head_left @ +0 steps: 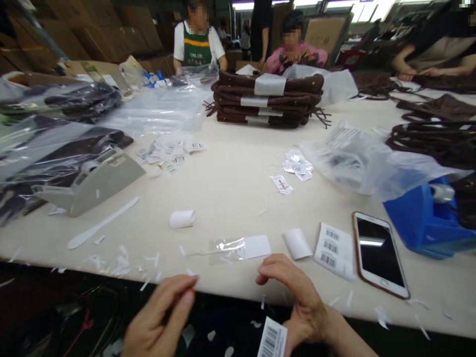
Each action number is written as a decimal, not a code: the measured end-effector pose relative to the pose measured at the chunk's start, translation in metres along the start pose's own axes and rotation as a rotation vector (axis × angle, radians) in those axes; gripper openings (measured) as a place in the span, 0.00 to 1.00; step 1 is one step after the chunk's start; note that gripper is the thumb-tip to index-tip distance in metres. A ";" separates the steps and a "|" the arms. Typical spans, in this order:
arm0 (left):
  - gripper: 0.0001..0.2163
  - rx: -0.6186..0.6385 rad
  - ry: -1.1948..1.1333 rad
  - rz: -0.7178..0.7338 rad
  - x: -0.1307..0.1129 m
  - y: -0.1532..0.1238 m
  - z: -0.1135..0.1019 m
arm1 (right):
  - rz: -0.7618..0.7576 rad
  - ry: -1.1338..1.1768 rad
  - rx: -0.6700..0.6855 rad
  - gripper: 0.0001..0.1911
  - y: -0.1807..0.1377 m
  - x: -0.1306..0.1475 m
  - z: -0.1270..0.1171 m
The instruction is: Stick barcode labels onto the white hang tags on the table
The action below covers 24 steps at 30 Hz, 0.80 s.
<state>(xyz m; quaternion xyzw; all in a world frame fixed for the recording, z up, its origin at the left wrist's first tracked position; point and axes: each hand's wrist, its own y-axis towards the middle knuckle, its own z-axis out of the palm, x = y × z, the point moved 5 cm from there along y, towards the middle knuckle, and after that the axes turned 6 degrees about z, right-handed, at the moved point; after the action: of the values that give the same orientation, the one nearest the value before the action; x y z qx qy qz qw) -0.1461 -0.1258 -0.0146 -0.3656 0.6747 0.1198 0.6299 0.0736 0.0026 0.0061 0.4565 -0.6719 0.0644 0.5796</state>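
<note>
My left hand [159, 317] is at the table's front edge, thumb and forefinger pinched together; whatever lies between them is too small to make out. My right hand [301, 302] is beside it, forefinger curled, with a white barcode label [273, 338] at its thumb side. Part of that grip is hidden. Just beyond both hands, a clear plastic sleeve with a white tag [256, 246] lies flat on the table. A curled blank white label [297, 243] is to its right, near a sheet of barcode labels [334, 250]. A small white paper roll [182, 219] lies farther left.
A phone [380, 254] and a blue tape dispenser [424, 213] stand at the right. A grey dispenser [100, 181] is at the left, near bagged dark goods [55, 148]. Folded brown goods [267, 101] are stacked at the back. Co-workers [199, 44] are across the table.
</note>
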 end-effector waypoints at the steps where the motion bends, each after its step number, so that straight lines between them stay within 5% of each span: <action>1: 0.11 0.248 0.092 0.011 -0.014 -0.004 0.033 | 0.011 0.018 0.017 0.46 0.000 0.001 0.000; 2: 0.09 0.504 0.112 -0.011 -0.024 -0.011 0.065 | 0.021 0.033 0.026 0.46 0.000 0.002 0.000; 4: 0.09 0.826 0.064 -0.091 -0.036 -0.024 0.110 | 0.043 0.064 0.033 0.45 -0.001 0.004 -0.003; 8: 0.09 1.029 0.012 -0.206 -0.038 -0.037 0.142 | 0.101 0.113 0.016 0.43 -0.009 0.002 -0.008; 13: 0.10 0.840 -0.063 -0.271 -0.027 -0.031 0.137 | 0.334 0.230 0.030 0.41 -0.027 -0.012 -0.005; 16: 0.11 0.547 -0.120 -0.254 -0.020 -0.019 0.127 | 0.548 0.496 -0.019 0.35 -0.036 -0.024 -0.001; 19: 0.11 0.260 -0.237 -0.197 -0.015 -0.008 0.118 | 0.718 0.714 -0.228 0.26 -0.040 -0.030 -0.001; 24: 0.14 0.182 -0.399 -0.203 0.000 -0.006 0.124 | 0.929 0.738 -0.428 0.14 -0.038 -0.032 0.011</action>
<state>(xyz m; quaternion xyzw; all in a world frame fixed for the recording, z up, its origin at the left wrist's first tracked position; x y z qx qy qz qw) -0.0480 -0.0529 -0.0345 -0.3424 0.5048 0.0643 0.7898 0.0894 -0.0090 -0.0409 -0.0615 -0.5539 0.3268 0.7633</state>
